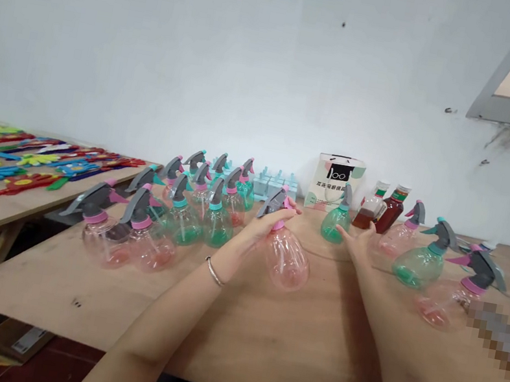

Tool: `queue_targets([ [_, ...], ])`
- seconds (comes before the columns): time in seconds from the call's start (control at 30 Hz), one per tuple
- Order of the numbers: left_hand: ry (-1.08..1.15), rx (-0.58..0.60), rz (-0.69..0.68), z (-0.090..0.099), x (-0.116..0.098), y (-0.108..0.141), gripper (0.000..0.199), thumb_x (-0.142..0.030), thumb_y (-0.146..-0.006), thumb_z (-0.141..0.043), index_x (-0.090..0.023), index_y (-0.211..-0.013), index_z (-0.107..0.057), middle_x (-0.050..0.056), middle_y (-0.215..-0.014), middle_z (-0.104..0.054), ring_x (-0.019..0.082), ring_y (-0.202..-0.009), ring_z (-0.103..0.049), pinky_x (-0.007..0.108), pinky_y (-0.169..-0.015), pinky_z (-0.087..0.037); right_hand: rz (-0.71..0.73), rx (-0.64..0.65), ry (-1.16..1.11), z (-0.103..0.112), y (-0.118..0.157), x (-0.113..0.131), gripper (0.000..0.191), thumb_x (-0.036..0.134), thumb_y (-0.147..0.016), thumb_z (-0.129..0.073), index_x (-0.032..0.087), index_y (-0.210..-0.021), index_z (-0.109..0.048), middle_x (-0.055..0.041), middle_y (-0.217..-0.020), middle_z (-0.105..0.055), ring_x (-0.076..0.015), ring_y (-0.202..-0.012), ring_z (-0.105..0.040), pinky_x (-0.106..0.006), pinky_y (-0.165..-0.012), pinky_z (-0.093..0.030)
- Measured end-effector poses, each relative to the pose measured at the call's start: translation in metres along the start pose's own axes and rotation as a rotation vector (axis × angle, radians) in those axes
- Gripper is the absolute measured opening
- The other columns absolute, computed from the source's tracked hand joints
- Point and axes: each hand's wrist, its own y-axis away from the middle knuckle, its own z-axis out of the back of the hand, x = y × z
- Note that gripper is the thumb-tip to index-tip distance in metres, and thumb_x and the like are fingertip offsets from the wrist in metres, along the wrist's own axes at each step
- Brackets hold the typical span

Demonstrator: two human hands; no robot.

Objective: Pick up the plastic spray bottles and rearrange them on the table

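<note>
My left hand (pixel 265 222) is closed around the neck of a clear pink spray bottle (pixel 289 263) with a grey head. The bottle tilts slightly over the middle of the table. My right hand (pixel 359 239) has its thumb and fingers spread beside a green spray bottle (pixel 336 224). The thumb reaches that bottle's lower side; whether it touches is hard to tell. Left of my hands, several pink and green spray bottles (pixel 184 224) stand grouped. To the right are another green spray bottle (pixel 420 263) and two pink ones, a nearer one (pixel 443 302) and a farther one (pixel 397 238).
Against the wall stand a printed paper bag (pixel 325 197), two bottles of brown liquid (pixel 392 209) and a pale blue rack (pixel 268 185). Colourful felt-like flowers lie on a second table (pixel 0 205) at left. A blurred patch (pixel 505 340) covers something at the right.
</note>
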Motion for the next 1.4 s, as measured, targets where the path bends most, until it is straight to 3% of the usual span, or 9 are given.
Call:
queue_targets([
  [0.17, 0.027, 0.012, 0.022, -0.001, -0.007, 0.002, 0.027, -0.031, -0.067, -0.080, -0.020, -0.085, -0.063, 0.003, -0.093, -0.070, 0.018, -0.102, -0.065, 0.022, -0.063, -0.042, -0.055, 0.090, -0.113, -0.030, -0.011, 0.027, 0.133, 0.063, -0.046, -0.086, 0.011, -0.148, -0.017, -0.0294, -0.151, -0.037, -0.0418, -0.142, -0.039, -0.056, -0.117, -0.033],
  [0.33, 0.046, 0.111, 0.051, -0.003, -0.015, 0.007, 0.031, -0.038, -0.068, -0.079, -0.020, -0.088, -0.064, 0.006, -0.095, -0.072, 0.023, -0.103, -0.067, 0.019, -0.047, -0.031, -0.076, 0.088, -0.187, -0.039, 0.011, 0.046, 0.116, 0.061, -0.050, -0.084, 0.012, -0.140, -0.028, -0.0279, -0.149, -0.040, -0.0402, -0.141, -0.042, -0.054, -0.119, -0.034],
  [0.47, 0.088, 0.183, 0.049, -0.003, -0.023, 0.012, 0.030, -0.042, -0.071, -0.077, -0.019, -0.087, -0.065, 0.007, -0.099, -0.073, 0.025, -0.106, -0.068, 0.020, -0.051, -0.038, -0.047, 0.216, -0.250, -0.009, 0.056, 0.043, 0.100, 0.061, -0.054, -0.084, 0.021, -0.133, -0.038, -0.0183, -0.139, -0.054, -0.0374, -0.132, -0.053, -0.057, -0.115, -0.041],
  [0.67, 0.113, 0.272, 0.048, -0.006, -0.030, 0.017, 0.031, -0.041, -0.070, -0.079, -0.019, -0.087, -0.065, 0.007, -0.100, -0.074, 0.027, -0.110, -0.069, 0.029, -0.076, -0.052, -0.044, 0.397, -0.318, 0.055, 0.111, 0.030, 0.090, 0.064, -0.062, -0.082, 0.025, -0.132, -0.042, -0.0160, -0.133, -0.061, -0.0375, -0.126, -0.060, -0.057, -0.110, -0.048],
  [0.83, 0.104, 0.302, 0.021, -0.009, -0.027, 0.018, 0.032, -0.047, -0.073, -0.075, -0.018, -0.082, -0.065, 0.007, -0.088, -0.074, 0.025, -0.102, -0.071, 0.035, -0.091, -0.052, 0.013, 0.512, -0.330, 0.061, 0.120, 0.036, 0.088, 0.065, -0.066, -0.080, 0.026, -0.134, -0.041, -0.0156, -0.138, -0.059, -0.0362, -0.131, -0.057, -0.059, -0.112, -0.045],
  [0.93, 0.042, 0.245, 0.046, -0.012, -0.023, 0.018, 0.034, -0.049, -0.071, -0.075, -0.017, -0.078, -0.064, 0.005, -0.075, -0.071, 0.022, -0.085, -0.072, 0.032, -0.079, -0.053, 0.026, 0.544, -0.338, 0.057, 0.121, 0.042, 0.092, 0.065, -0.066, -0.080, 0.027, -0.138, -0.038, -0.0157, -0.145, -0.054, -0.0354, -0.135, -0.053, -0.058, -0.114, -0.042],
  [1.07, -0.026, 0.025, 0.072, -0.016, -0.020, 0.018, 0.038, -0.051, -0.070, -0.073, -0.018, -0.062, -0.056, 0.000, -0.056, -0.060, 0.015, -0.061, -0.064, 0.024, -0.056, -0.046, 0.008, 0.565, -0.370, 0.057, 0.122, 0.042, 0.094, 0.063, -0.067, -0.080, 0.027, -0.141, -0.034, -0.0153, -0.146, -0.053, -0.0342, -0.135, -0.054, -0.058, -0.115, -0.042],
  [1.3, -0.018, 0.092, 0.085, -0.011, -0.016, 0.012, 0.037, -0.052, -0.070, -0.075, -0.018, -0.078, -0.066, 0.005, -0.080, -0.070, 0.017, -0.078, -0.068, 0.020, -0.047, -0.037, -0.015, 0.551, -0.365, 0.061, 0.122, 0.045, 0.094, 0.064, -0.065, -0.080, 0.026, -0.139, -0.036, -0.0157, -0.145, -0.054, -0.0348, -0.134, -0.054, -0.057, -0.116, -0.041],
  [1.4, 0.018, -0.028, 0.046, -0.009, -0.013, 0.010, 0.036, -0.051, -0.067, -0.076, -0.017, -0.071, -0.062, 0.001, -0.067, -0.064, 0.013, -0.066, -0.063, 0.020, -0.049, -0.038, -0.023, 0.561, -0.369, 0.062, 0.122, 0.048, 0.095, 0.065, -0.064, -0.080, 0.026, -0.139, -0.037, -0.0160, -0.143, -0.055, -0.0350, -0.134, -0.055, -0.056, -0.115, -0.042],
])
